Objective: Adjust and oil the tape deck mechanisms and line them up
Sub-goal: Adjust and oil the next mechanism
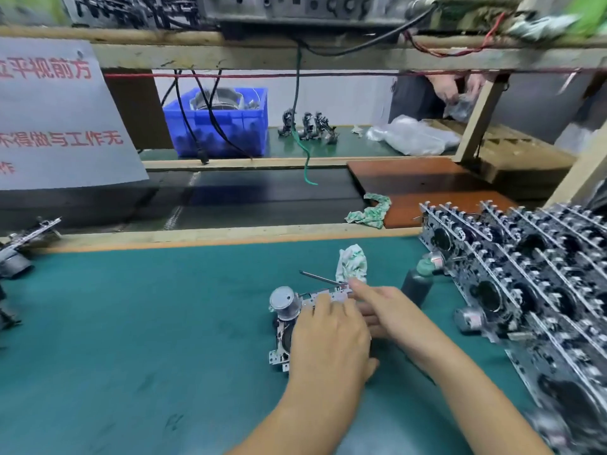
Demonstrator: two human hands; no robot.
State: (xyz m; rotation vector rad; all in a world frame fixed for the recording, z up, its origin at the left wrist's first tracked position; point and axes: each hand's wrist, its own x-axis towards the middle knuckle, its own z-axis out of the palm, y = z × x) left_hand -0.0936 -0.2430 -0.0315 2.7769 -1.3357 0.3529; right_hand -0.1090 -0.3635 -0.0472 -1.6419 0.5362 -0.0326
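One tape deck mechanism (285,323) sits mid-desk (131,323). Left hand (328,343) clamps it from above, right hand (387,310) pokes its far edge with fingers straight. I'd pin it firmly and nudge gently.

Shiny metal, soft cloth, rough wood

The tape deck mechanism (289,323) is looking like shiny silver metal with black plastic bits, and so are the ones in the row of mechanisms (532,274). The surface (131,323) is wearing a dull green mat, a bit scuffed. The rag (352,262) is looking like soft, crumpled cloth. The bin (230,126) is showing smooth blue plastic. The wooden rail (197,236) is looking rough and bare.
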